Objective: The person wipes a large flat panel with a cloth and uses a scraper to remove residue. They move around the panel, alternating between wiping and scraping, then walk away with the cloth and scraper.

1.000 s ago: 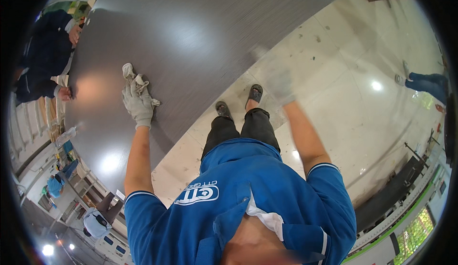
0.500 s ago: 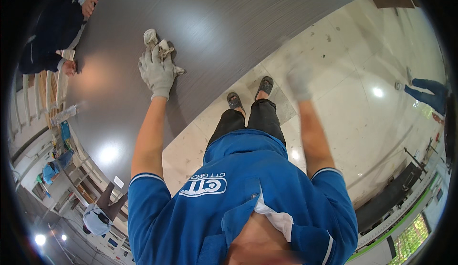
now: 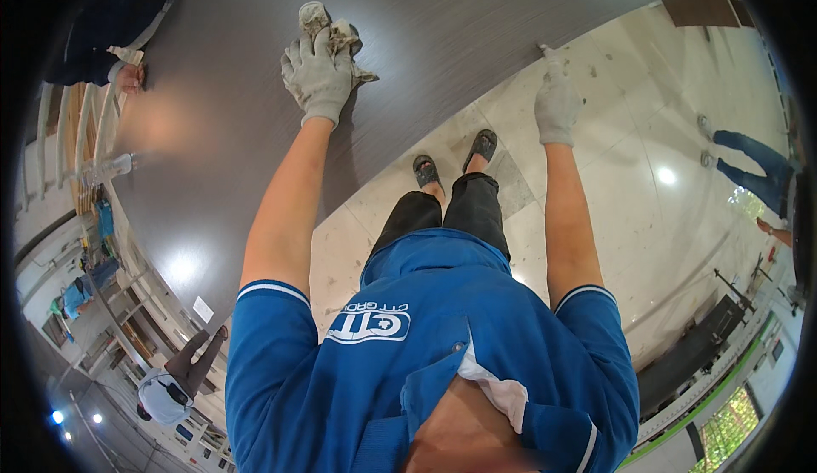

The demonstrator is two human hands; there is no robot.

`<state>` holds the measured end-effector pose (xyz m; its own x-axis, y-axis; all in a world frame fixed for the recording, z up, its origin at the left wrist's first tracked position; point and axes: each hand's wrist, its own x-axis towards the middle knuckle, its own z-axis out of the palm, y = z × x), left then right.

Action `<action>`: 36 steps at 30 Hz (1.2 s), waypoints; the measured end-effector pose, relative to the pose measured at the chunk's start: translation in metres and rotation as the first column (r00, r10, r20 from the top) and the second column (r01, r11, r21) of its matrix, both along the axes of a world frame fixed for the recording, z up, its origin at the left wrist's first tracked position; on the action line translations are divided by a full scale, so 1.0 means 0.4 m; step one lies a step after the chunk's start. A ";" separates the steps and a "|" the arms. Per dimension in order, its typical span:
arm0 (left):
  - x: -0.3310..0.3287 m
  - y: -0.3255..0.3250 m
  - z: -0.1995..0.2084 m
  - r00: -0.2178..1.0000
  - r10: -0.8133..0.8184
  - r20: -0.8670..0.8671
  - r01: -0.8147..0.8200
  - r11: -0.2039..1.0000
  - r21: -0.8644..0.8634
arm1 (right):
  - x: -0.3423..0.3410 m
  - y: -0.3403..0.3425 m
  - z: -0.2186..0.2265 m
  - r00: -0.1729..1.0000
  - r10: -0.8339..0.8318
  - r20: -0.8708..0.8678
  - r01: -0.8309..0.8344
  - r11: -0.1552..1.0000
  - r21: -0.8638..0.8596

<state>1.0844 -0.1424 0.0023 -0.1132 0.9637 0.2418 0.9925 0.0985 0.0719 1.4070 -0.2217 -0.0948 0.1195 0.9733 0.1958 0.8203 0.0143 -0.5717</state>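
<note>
- Nearest is the wearer's blue polo shirt (image 3: 425,294), then dark trousers and black sandals (image 3: 482,148) on the pale tiled floor (image 3: 630,235), just beside the near edge of a large dark-grey, wood-grained desk (image 3: 204,183) that runs diagonally away to the right.
- The right hand (image 3: 557,103), in a grey glove, is at the end of a straight arm, by the near edge of the desk. One finger points away from the wearer; the others are unclear, and I cannot tell whether it holds or touches anything.
- The left hand (image 3: 318,77), also gloved, lies palm down over the desk on an outstretched arm, fingers spread and nearly straight, pointing away. It presses on a cloth rather than closing around it.
- The crumpled, off-white and brown cloth (image 3: 314,18) lies on the desk, partly hidden under those fingers. Its long axis slants: a rounded lump points away, a thin corner toward the near edge.
- At the left edge of the desk are a clear bottle-like object (image 3: 117,166) and a dark-sleeved co-worker's hand (image 3: 130,79).
- Beyond the right end of the desk are a brown panel (image 3: 702,9) and, well apart, a person in jeans (image 3: 757,158).
</note>
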 end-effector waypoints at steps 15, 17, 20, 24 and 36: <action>-0.006 0.000 -0.004 1.000 -0.005 -0.006 0.005 1.000 0.027 | 0.143 0.098 0.165 0.983 -0.053 0.174 0.018 0.981 0.196; -0.006 0.000 -0.003 1.000 -0.004 0.004 0.004 1.000 0.016 | 0.108 0.101 0.201 0.969 -0.160 0.189 0.129 0.977 0.167; -0.003 -0.002 0.000 1.000 0.003 -0.026 -0.003 1.000 -0.001 | -0.117 -0.079 0.211 0.953 0.114 0.280 -0.054 0.976 -0.212; 0.001 -0.004 0.004 0.998 0.035 -0.043 -0.036 0.999 -0.018 | -0.370 -0.303 0.165 0.764 0.645 -0.010 -0.642 0.761 0.093; -0.049 -0.012 -0.023 0.999 -0.022 -0.044 0.021 1.000 -0.016 | 0.166 0.120 0.098 0.848 0.052 -0.527 -0.002 0.996 0.094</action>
<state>1.0647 -0.1471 -0.0070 -0.0819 0.9695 0.2311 0.9966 0.0778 0.0267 1.4735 -0.1736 -0.0554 0.2029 0.9598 0.1940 0.3928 0.1017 -0.9140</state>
